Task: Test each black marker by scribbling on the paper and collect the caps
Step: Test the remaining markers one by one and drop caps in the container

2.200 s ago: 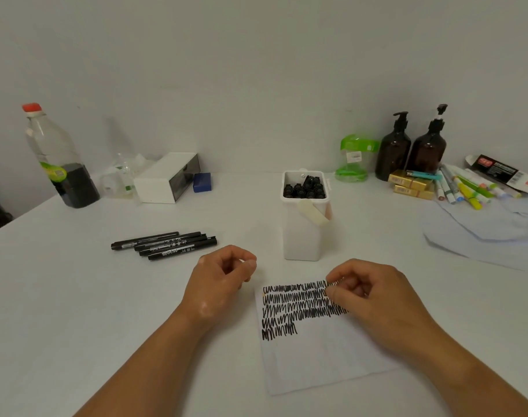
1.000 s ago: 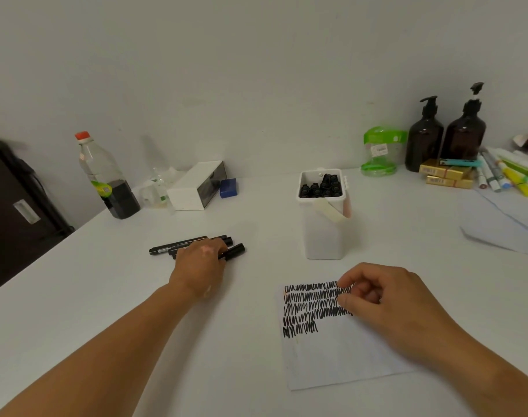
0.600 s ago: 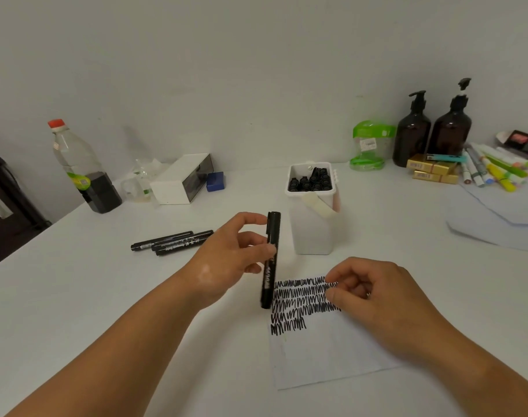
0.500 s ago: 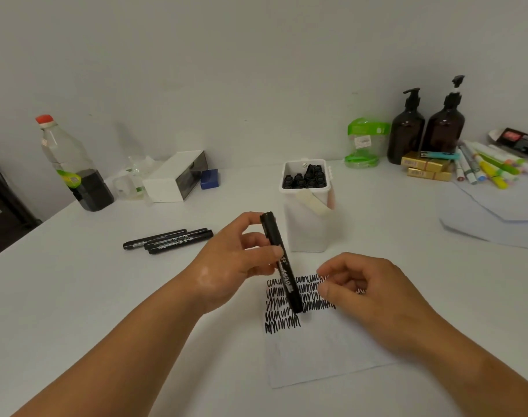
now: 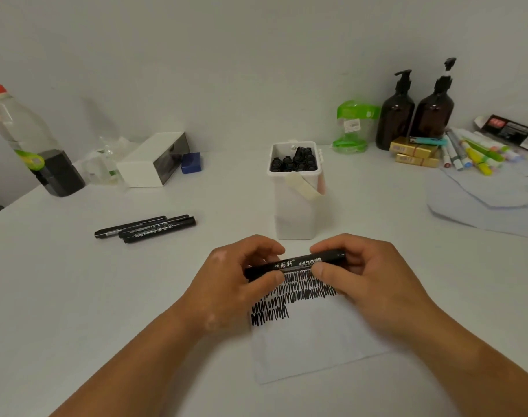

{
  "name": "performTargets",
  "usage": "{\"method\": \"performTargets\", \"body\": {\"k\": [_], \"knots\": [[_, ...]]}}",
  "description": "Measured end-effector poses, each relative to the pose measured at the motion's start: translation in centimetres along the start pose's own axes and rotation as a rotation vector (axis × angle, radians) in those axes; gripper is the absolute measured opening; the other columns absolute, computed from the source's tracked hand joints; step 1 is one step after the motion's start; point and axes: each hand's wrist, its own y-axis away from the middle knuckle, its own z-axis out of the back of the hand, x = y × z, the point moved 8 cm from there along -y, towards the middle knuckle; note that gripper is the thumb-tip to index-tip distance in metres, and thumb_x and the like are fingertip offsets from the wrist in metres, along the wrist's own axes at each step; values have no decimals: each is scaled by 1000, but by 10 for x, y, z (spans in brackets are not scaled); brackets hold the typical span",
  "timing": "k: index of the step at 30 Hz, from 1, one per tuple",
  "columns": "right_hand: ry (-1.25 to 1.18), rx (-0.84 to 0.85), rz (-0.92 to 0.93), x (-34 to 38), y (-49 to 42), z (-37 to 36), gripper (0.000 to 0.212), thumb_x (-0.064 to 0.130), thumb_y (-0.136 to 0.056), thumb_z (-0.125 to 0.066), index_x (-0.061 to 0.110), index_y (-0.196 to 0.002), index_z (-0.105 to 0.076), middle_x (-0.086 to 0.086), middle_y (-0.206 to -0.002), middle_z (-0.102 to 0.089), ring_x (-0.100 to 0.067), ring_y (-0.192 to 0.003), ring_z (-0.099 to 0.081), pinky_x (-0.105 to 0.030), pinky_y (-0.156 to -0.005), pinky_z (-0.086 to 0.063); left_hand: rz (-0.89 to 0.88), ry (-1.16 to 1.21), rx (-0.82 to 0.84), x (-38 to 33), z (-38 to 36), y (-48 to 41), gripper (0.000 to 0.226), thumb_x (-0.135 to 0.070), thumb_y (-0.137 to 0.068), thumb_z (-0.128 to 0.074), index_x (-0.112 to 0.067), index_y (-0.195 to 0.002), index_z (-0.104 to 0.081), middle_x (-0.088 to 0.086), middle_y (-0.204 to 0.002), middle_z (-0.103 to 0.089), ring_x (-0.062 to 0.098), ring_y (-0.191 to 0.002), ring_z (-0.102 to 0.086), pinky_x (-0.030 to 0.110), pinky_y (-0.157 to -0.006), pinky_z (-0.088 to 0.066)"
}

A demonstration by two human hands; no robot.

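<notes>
I hold one black marker (image 5: 298, 262) level above the paper (image 5: 313, 341), which carries rows of black scribbles along its top. My left hand (image 5: 235, 284) grips the marker's left end and my right hand (image 5: 361, 281) grips its right end. Its white lettering faces me, and both ends are partly hidden by my fingers. Three more black markers (image 5: 145, 228) lie side by side on the table to the left. Behind my hands stands a white container (image 5: 295, 212) with several black caps (image 5: 295, 162) in it.
A bottle with a red cap (image 5: 31, 142) and a white box (image 5: 154, 164) stand at the back left. Two brown pump bottles (image 5: 419, 109), a green-lidded jar (image 5: 354, 127), coloured markers (image 5: 473, 152) and loose paper sheets (image 5: 491, 203) crowd the back right.
My left hand took one marker from the group on the left and brought it over the paper. My right hand left the paper and now grips the marker's other end.
</notes>
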Motion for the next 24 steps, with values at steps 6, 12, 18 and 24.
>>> {"method": "performTargets", "body": {"k": [6,12,18,24], "knots": [[-111,38,33,5,3,-14,18,12,-87,-80,28,-91,-75,10,-64,-69,-3,-52,-58,-12,-51,-44,-194,-312,51,-23,-13,6,36,-36,-98,-54,-22,-130,-61,-14,-101,-66,-2,-89,-59,7,-78,-41],[-196,74,5,6,5,-23,16,28,-77,-82,28,-92,-78,0,-61,-63,-12,-53,-54,-23,-48,-44,-247,-346,110,-30,-25,8,29,-35,-104,-44,-13,-109,-62,-4,-89,-62,13,-76,-53,29,-69,-45],[-218,93,21,10,7,-26,14,28,-79,-80,25,-91,-76,-2,-56,-60,-14,-52,-54,-25,-48,-45,-269,-358,51,-41,-24,10,40,-46,-102,-37,-14,-104,-61,-15,-70,-45,11,-59,-40,14,-55,-31],[-233,107,46,14,8,-27,7,12,-91,-72,18,-94,-74,1,-60,-65,-15,-54,-56,-23,-49,-47,-251,-335,59,-40,-23,11,38,-46,-102,-36,-16,-102,-61,-19,-58,-39,1,-50,-41,17,-53,-29]]}}
